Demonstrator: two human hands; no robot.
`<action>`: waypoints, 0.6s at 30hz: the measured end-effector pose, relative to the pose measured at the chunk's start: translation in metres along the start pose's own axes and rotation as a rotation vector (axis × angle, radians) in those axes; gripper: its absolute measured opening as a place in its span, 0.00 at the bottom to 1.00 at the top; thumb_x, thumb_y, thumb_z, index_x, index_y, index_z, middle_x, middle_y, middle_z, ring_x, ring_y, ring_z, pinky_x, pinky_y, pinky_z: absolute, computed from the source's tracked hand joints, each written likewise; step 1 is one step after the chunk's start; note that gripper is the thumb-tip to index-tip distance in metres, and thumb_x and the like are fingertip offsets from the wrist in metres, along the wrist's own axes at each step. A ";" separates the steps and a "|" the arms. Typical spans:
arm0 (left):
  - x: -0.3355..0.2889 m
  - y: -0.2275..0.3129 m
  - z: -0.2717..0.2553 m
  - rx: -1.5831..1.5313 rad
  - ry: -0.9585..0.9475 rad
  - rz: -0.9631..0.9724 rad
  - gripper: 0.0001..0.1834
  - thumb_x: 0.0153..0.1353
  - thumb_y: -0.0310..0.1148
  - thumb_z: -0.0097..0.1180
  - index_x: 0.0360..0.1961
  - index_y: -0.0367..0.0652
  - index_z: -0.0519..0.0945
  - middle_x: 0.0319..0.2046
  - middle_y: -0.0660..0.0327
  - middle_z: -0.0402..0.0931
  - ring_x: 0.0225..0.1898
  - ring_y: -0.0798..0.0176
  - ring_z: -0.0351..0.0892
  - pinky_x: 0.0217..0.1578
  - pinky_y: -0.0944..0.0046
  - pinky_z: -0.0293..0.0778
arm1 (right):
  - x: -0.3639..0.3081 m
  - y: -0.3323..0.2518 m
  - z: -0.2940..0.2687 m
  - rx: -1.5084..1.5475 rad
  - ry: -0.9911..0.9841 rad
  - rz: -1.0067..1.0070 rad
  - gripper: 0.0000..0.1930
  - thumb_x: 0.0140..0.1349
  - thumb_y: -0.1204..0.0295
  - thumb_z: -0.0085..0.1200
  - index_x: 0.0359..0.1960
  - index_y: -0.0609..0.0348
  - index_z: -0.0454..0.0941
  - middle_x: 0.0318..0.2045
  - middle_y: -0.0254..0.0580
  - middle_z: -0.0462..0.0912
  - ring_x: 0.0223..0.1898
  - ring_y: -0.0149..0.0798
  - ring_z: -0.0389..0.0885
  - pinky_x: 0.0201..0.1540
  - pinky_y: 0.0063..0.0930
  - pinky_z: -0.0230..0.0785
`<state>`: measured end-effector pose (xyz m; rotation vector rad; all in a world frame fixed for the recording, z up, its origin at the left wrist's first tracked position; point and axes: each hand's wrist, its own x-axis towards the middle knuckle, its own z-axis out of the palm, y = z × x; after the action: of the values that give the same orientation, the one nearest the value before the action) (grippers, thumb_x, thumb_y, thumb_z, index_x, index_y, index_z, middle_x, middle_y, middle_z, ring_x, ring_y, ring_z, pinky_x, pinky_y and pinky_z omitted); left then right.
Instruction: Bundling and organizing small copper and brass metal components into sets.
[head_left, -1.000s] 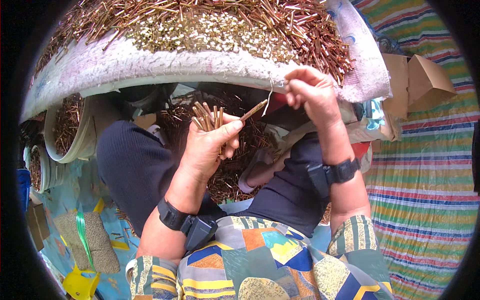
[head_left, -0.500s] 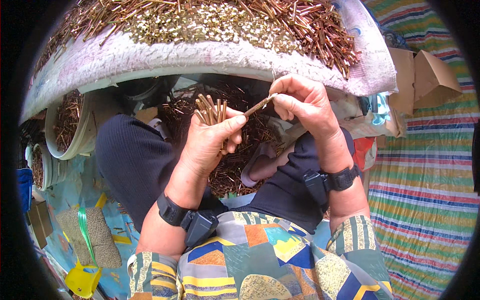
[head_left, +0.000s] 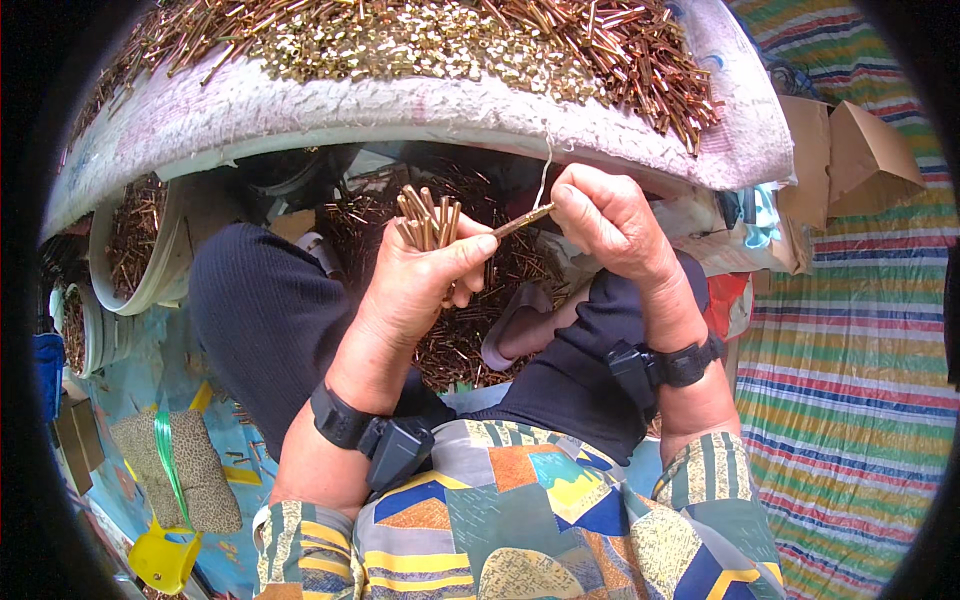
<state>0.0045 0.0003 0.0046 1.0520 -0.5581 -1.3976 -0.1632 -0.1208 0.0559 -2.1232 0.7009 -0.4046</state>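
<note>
Working at the far end of one slim tube [head_left: 522, 220]

At the left, a white bucket [head_left: 163, 285] lies tipped, copper-coloured tubes [head_left: 133, 235] inside it. The left hand [head_left: 425, 270] grasps an upright bunch of metal tubes [head_left: 430, 222] and pinches the slim tube between thumb and forefinger, so that it slants up to the right, between the hands. A white string [head_left: 546, 172] hangs beside its far end. The right hand [head_left: 608, 218] has its fingers closed on that end; whether a small piece is hidden between them, I cannot tell. Further right, an open cardboard box [head_left: 865, 160] stands on a striped sheet [head_left: 850, 340].

The step in hand seems to be fine work on the tube's tip. The next move probably calls for a firm left pinch and right fingertips aligned with the tube.
</note>
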 end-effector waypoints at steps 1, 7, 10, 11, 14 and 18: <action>-0.001 0.001 0.000 0.006 -0.022 0.001 0.06 0.49 0.31 0.60 0.26 0.40 0.78 0.12 0.66 0.71 0.10 0.75 0.65 0.10 0.78 0.58 | -0.001 0.004 0.000 -0.031 0.005 -0.044 0.08 0.60 0.71 0.48 0.25 0.62 0.70 0.12 0.34 0.65 0.16 0.25 0.60 0.18 0.23 0.58; 0.000 -0.003 -0.002 0.015 -0.059 0.010 0.07 0.50 0.32 0.61 0.26 0.40 0.78 0.12 0.66 0.71 0.11 0.76 0.66 0.12 0.78 0.60 | -0.005 -0.003 0.015 0.209 0.156 0.081 0.15 0.60 0.70 0.49 0.16 0.61 0.67 0.11 0.32 0.57 0.16 0.23 0.52 0.16 0.23 0.51; 0.000 -0.004 0.000 0.038 -0.073 0.000 0.07 0.50 0.32 0.61 0.26 0.40 0.78 0.12 0.66 0.71 0.11 0.76 0.66 0.12 0.78 0.60 | -0.010 0.006 0.017 0.154 0.148 0.083 0.16 0.60 0.69 0.50 0.15 0.61 0.67 0.10 0.27 0.58 0.16 0.21 0.53 0.16 0.20 0.50; 0.000 -0.003 0.001 0.060 -0.072 -0.012 0.07 0.50 0.32 0.61 0.26 0.40 0.78 0.12 0.66 0.71 0.11 0.76 0.66 0.12 0.78 0.60 | -0.009 0.009 0.020 0.221 0.154 0.087 0.16 0.60 0.69 0.50 0.15 0.60 0.67 0.10 0.24 0.61 0.16 0.20 0.55 0.16 0.19 0.51; -0.001 -0.003 0.000 0.057 -0.056 -0.019 0.07 0.50 0.32 0.61 0.25 0.40 0.78 0.12 0.66 0.71 0.11 0.76 0.66 0.11 0.78 0.60 | -0.011 0.008 0.019 0.312 0.101 0.100 0.16 0.64 0.69 0.43 0.16 0.57 0.65 0.11 0.22 0.62 0.13 0.17 0.56 0.14 0.14 0.47; 0.000 -0.003 -0.002 0.072 -0.047 -0.038 0.07 0.49 0.32 0.61 0.25 0.39 0.79 0.12 0.66 0.71 0.11 0.76 0.66 0.11 0.78 0.60 | -0.015 0.008 0.023 0.235 0.110 0.023 0.16 0.64 0.67 0.44 0.18 0.58 0.66 0.11 0.25 0.65 0.14 0.19 0.58 0.16 0.14 0.50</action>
<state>0.0044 0.0010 0.0013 1.0944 -0.6292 -1.4477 -0.1661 -0.1017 0.0356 -1.8812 0.7038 -0.5666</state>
